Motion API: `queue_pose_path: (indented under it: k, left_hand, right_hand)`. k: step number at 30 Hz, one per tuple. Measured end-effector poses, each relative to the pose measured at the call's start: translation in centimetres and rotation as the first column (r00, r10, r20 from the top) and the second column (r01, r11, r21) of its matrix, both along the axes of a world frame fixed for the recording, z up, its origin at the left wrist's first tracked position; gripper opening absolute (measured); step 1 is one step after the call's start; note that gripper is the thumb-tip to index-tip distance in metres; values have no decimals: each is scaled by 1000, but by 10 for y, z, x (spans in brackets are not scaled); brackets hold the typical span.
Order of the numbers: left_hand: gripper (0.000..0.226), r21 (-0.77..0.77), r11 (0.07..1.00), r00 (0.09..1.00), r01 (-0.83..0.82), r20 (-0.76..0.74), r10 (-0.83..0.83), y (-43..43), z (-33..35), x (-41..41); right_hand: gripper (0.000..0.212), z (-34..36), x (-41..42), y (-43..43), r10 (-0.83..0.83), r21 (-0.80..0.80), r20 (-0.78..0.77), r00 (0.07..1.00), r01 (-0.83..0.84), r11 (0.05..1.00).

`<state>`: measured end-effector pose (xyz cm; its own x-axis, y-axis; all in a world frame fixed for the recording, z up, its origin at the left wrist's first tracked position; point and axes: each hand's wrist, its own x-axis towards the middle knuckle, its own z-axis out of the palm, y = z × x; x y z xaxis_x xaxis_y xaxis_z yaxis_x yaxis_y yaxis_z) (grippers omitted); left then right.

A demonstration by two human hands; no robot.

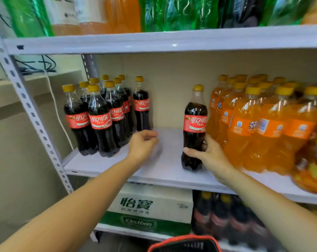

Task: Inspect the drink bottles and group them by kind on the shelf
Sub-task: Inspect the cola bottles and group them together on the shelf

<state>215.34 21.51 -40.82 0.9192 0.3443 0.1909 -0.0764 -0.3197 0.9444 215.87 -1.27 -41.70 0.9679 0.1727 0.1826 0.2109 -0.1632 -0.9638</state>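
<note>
- The lone cola bottle [195, 128] stands upright on the middle shelf [165, 166]. It's just beside the orange soda bottles [263, 128] on its right and well apart from the cola group [99, 115] at the left end.
- The right hand [211, 155] grips its lower half, thumb laid across the front and fingers [206, 141] curled round the far side.
- The left hand [143, 142] hovers over the bare stretch of shelf in between, near the rightmost bottle of the cola group. Its fingers are loosely curled with nothing in them, and it's a bit blurry.
- The cola bottles hold dark liquid up to about the shoulder, with red labels and yellow caps on.
- The orange soda bottles are packed tight in rows, full of bright orange drink, with orange labels and yellow caps too.
- At the far right edge are some blurred bottles [312, 160] with yellowish-orange stuff inside. I can't tell what kind.
- The top shelf [172, 40] carries green bottles and orange ones, though only their lower parts show.
- Under the middle shelf sits a white and green carton [150, 206], and right next to it are dark bottles [226, 217] with red labels, pretty blurry.
- A red-rimmed basket [185, 242] pokes in at the bottom edge. I can't tell what's in it.
</note>
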Motion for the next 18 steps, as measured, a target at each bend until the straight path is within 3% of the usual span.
queue_pose_path:
  k: [4,8,12,18]
  left_hand:
    - [14,-39,977,978,208,20,-207,-27,22,-55]
    - [40,-137,902,912,410,59,-406,-48,33,-101]
    - [63,-94,900,902,426,128,-413,-65,29,-132]
    - [53,-139,920,927,368,138,-349,-66,10,-140]
  right_hand:
    - [46,0,-58,-9,17,-11,5,1000,-17,1000]
    - [44,-4,-105,-15,23,10,0,1000,-23,1000]
    - [46,-10,-133,-14,4,-47,39,999,-2,999]
    - [52,-27,-146,-12,23,-170,86,996,-8,985]
